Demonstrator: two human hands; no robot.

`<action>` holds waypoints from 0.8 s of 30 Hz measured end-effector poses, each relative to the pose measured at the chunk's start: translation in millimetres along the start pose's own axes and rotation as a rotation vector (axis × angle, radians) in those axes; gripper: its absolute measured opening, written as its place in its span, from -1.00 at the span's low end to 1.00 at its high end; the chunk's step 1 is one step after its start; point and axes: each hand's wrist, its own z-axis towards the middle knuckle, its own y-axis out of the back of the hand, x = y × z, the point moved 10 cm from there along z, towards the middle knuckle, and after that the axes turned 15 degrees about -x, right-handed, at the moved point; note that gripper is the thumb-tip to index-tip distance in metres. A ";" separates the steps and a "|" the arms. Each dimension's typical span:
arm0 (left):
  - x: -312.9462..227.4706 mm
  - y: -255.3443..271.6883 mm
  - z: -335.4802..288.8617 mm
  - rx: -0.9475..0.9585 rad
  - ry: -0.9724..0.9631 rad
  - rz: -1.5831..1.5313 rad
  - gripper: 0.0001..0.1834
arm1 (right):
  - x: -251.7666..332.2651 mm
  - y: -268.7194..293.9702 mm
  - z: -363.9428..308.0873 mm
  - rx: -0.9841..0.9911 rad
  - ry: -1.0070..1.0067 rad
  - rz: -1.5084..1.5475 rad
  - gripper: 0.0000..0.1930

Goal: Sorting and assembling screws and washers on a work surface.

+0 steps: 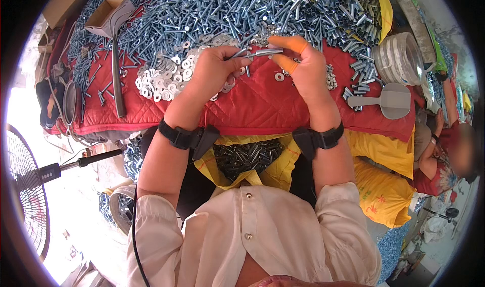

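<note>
Just to the right of the washer pile, the left hand had its fingers pinched together on a slim bolt, while the right hand, its thumb and forefinger in orange covers, had its fingers clamped on a silver sleeve; how firmly either gripped could not be told. The bolt and sleeve met nearly end to end above the cloth, so a slight tilt of either wrist could have made them miss, and the smooth metal could have slid from the covered fingertips. A dropped part would likely have been lost among its neighbours, since a loose washer and small nuts lay to the right of the pile, close below the hands. The counter under the pile was draped in red quilted cloth, whose folds could have trapped or tipped small pieces. Left of the pile lay a long-handled metal tool; far to its right lay a grey scoop. Beyond it spread a broad heap of bolts, with a heap of sleeves off to the far right. Further out in the room, a fan stood left of the pile and another person sat well to its right.
</note>
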 end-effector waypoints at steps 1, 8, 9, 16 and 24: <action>0.3 0.7 0.0 -0.001 0.000 0.000 -0.83 | 11.6 -4.8 -1.9 0.039 0.159 -0.239 -0.78; -2.9 9.0 2.5 -0.065 -0.062 0.139 -0.84 | 52.5 -19.8 -16.0 -0.066 0.869 -0.756 -0.77; -3.3 12.8 2.9 -0.101 -0.054 0.177 -0.85 | 44.2 -17.0 -9.6 -0.065 0.815 -0.834 -0.76; 6.2 4.8 3.0 0.005 0.085 -0.169 -0.83 | -15.6 -1.5 5.5 -0.091 -0.124 0.288 -0.70; 9.6 -8.4 0.2 0.107 0.090 -0.206 -0.80 | -17.1 -13.9 1.6 0.004 -0.163 0.287 -0.74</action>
